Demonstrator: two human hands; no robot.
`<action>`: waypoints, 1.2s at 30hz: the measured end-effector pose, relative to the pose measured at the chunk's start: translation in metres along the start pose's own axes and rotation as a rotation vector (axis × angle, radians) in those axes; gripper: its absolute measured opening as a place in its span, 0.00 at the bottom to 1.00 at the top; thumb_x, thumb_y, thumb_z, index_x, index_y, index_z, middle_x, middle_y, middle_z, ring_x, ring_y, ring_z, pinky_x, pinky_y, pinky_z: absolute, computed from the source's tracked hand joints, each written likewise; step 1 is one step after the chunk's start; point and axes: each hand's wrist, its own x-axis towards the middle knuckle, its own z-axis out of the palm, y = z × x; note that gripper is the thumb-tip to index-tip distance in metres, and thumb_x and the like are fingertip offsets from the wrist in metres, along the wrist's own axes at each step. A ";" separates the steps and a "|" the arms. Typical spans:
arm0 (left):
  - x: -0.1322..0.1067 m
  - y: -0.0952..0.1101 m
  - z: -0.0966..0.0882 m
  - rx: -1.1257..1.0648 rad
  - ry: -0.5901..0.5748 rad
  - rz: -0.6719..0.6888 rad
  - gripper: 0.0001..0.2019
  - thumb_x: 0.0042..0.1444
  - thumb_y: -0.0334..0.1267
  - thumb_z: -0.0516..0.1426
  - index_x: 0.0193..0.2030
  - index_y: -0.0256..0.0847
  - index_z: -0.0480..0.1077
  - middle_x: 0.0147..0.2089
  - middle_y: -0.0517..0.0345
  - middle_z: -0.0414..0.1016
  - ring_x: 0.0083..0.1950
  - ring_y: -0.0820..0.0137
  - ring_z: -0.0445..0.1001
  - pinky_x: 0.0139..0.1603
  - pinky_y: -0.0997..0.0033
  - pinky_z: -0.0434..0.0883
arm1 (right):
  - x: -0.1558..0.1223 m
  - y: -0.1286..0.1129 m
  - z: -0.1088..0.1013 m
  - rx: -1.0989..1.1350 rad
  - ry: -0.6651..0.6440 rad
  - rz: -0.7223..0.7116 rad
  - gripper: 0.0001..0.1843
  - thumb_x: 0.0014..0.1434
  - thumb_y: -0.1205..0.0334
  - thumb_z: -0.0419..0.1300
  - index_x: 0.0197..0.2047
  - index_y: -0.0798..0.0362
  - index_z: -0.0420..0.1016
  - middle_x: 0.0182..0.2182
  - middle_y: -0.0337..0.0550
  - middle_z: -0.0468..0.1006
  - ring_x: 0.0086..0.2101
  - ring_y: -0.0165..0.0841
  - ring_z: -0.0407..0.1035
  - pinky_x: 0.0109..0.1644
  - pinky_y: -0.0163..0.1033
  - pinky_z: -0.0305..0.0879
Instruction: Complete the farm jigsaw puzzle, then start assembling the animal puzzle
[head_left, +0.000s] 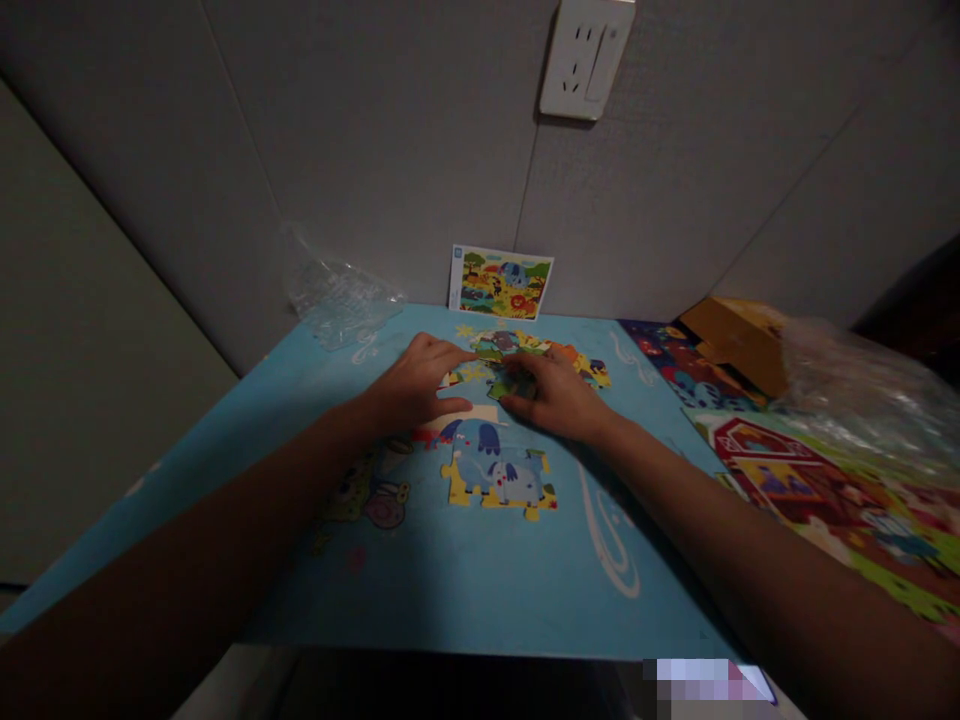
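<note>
My left hand (420, 385) rests on the blue mat (480, 570) with its fingers stretched toward a heap of loose puzzle pieces (525, 355). My right hand (559, 400) lies beside it, fingers curled round a small green puzzle piece (508, 384) at the edge of the heap. Just in front of both hands sits a joined block of pieces showing blue elephants on yellow (499, 475). A reference picture card (499, 282) leans against the wall behind the heap.
A crumpled clear plastic bag (337, 295) lies at the mat's far left corner. To the right are a colourful printed board (825, 490), a brown cardboard box (739, 335) and more clear plastic (862, 395). A wall socket (586, 55) is above.
</note>
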 end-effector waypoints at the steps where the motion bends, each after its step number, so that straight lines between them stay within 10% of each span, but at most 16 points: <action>1: 0.000 0.000 0.000 -0.005 0.001 0.002 0.29 0.53 0.44 0.66 0.60 0.37 0.68 0.55 0.45 0.75 0.56 0.56 0.67 0.58 0.56 0.64 | 0.000 -0.001 0.000 0.023 0.006 0.007 0.27 0.54 0.57 0.66 0.56 0.56 0.74 0.44 0.52 0.80 0.46 0.46 0.68 0.50 0.49 0.63; 8: 0.001 0.006 -0.001 -0.059 0.015 -0.001 0.20 0.61 0.39 0.58 0.60 0.38 0.70 0.49 0.48 0.78 0.51 0.60 0.68 0.57 0.57 0.63 | 0.003 -0.004 0.001 0.032 0.189 0.036 0.14 0.64 0.59 0.56 0.34 0.53 0.82 0.29 0.47 0.81 0.32 0.36 0.70 0.40 0.41 0.61; 18: 0.000 0.017 -0.004 -0.200 -0.016 -0.043 0.32 0.62 0.40 0.57 0.71 0.38 0.55 0.51 0.49 0.79 0.56 0.59 0.67 0.57 0.56 0.67 | 0.001 -0.002 0.004 0.138 0.393 -0.083 0.12 0.64 0.59 0.57 0.37 0.54 0.81 0.29 0.44 0.80 0.27 0.31 0.69 0.36 0.37 0.63; 27: 0.002 0.017 -0.009 -0.171 0.071 -0.144 0.16 0.57 0.43 0.61 0.50 0.39 0.73 0.48 0.49 0.76 0.54 0.60 0.70 0.57 0.57 0.69 | -0.002 -0.008 0.000 0.290 0.255 -0.324 0.08 0.64 0.59 0.59 0.40 0.51 0.78 0.38 0.45 0.80 0.39 0.34 0.74 0.47 0.42 0.68; 36: 0.003 0.002 -0.012 0.156 0.036 -0.529 0.18 0.56 0.28 0.52 0.51 0.37 0.75 0.47 0.47 0.79 0.55 0.55 0.71 0.58 0.58 0.69 | 0.001 0.003 0.003 -0.095 0.113 -0.059 0.15 0.58 0.59 0.63 0.47 0.56 0.80 0.41 0.52 0.81 0.45 0.46 0.68 0.53 0.51 0.59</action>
